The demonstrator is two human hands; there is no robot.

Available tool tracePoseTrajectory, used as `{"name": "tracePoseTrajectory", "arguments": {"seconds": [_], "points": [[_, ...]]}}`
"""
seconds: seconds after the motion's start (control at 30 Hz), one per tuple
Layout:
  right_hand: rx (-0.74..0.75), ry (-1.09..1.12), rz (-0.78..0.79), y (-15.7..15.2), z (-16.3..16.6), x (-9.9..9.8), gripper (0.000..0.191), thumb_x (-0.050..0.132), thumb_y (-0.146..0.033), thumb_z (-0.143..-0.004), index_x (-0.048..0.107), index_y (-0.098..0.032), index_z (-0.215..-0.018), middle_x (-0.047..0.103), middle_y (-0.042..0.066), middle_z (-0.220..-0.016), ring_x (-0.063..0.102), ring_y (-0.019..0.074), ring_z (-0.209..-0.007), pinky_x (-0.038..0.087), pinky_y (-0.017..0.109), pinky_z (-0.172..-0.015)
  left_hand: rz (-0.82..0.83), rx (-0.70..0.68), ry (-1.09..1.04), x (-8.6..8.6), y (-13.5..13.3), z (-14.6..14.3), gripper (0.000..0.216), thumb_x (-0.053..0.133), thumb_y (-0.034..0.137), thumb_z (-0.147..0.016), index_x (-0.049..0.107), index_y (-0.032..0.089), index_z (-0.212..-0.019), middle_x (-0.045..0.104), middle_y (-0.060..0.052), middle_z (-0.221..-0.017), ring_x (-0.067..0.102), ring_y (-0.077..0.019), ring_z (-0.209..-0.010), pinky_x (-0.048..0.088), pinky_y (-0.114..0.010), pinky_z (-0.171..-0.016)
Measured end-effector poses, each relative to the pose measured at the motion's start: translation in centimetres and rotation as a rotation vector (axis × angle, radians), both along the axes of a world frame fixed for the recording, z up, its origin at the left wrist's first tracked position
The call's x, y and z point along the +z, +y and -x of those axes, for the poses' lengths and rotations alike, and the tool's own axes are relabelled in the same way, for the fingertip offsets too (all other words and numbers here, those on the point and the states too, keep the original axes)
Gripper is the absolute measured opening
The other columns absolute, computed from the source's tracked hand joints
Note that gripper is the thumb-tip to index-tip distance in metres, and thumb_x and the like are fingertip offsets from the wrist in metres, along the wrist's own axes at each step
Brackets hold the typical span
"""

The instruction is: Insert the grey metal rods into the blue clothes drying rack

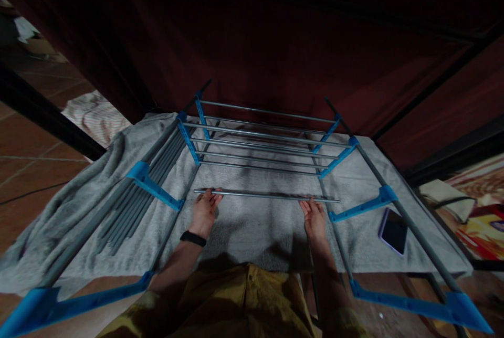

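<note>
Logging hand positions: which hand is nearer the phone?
Right. The right hand holds the rod beside the phone, to its left; the left hand holds the rod's other end.

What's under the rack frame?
A grey blanket, carrying loose rods at left and a phone at right. The left hand and right hand hold one rod above it. The floor beneath the blanket is covered.

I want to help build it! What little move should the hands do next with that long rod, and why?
Probably ease the rod down into the left blue bracket and right blue bracket. The left hand and right hand hold it level between them, both empty.
</note>
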State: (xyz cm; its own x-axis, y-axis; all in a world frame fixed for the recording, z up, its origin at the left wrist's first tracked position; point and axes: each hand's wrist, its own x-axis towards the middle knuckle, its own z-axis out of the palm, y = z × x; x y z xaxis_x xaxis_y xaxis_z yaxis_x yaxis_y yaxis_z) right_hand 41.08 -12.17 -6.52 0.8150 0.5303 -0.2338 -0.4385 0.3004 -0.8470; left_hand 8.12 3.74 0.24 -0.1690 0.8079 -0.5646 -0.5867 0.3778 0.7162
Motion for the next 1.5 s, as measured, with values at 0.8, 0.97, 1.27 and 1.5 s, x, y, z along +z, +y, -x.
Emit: {"name": "tracePoseTrajectory", "arguments": {"seconds": [0.8,0.97,1.27,1.5], "points": [[0.090,-0.002,0.032,-0.2,-1.0,-1.0,0.034,0.095,-0.034,-0.074,0.061,-0.033,-0.079,0.078,0.001,-0.088,0.082,0.0313,-0.098,0.069,0.058,-0.105,-0.023,-0.055,-0.009,0.9,-0.3,-2.0,0.030,0.083,-0.002,-0.087,0.063,0.019,-0.077,0.074,0.002,-0.070,0.074,-0.0115,-0.061,0.064,-0.021,-0.068],[0.071,-0.003,-0.003,-0.1,-1.4,-1.7,0.028,0.092,-0.032,-0.076,0.064,-0.031,-0.081,0.077,0.000,-0.088,0.080,0.0272,-0.093,0.069,0.054,-0.107,-0.118,-0.060,0.038,1.3,-0.3,-1.5,0.026,0.086,0.004,-0.086,0.066,0.019,-0.079,0.075,0.001,-0.074,0.073,-0.0108,-0.063,0.064,-0.021,-0.067],[0.039,-0.013,-0.029,0.1,-2.0,-3.2,0.019,0.083,-0.027,-0.082,0.065,-0.030,-0.084,0.074,0.000,-0.086,0.080,0.0251,-0.094,0.064,0.053,-0.113,-0.312,-0.094,0.124,2.5,0.0,-1.5,0.041,0.105,0.031,-0.074,0.069,0.020,-0.090,0.078,0.000,-0.081,0.073,-0.0129,-0.070,0.063,-0.025,-0.071],[-0.061,0.092,0.003,0.5,-1.5,-1.9,0.020,0.078,-0.015,-0.078,0.064,-0.030,-0.078,0.077,-0.001,-0.083,0.079,0.0215,-0.087,0.067,0.044,-0.106,-0.486,-0.121,0.195,4.2,0.1,-1.5,0.048,0.104,0.044,-0.073,0.071,0.022,-0.100,0.079,-0.003,-0.090,0.079,-0.0208,-0.088,0.061,-0.030,-0.076]]}}
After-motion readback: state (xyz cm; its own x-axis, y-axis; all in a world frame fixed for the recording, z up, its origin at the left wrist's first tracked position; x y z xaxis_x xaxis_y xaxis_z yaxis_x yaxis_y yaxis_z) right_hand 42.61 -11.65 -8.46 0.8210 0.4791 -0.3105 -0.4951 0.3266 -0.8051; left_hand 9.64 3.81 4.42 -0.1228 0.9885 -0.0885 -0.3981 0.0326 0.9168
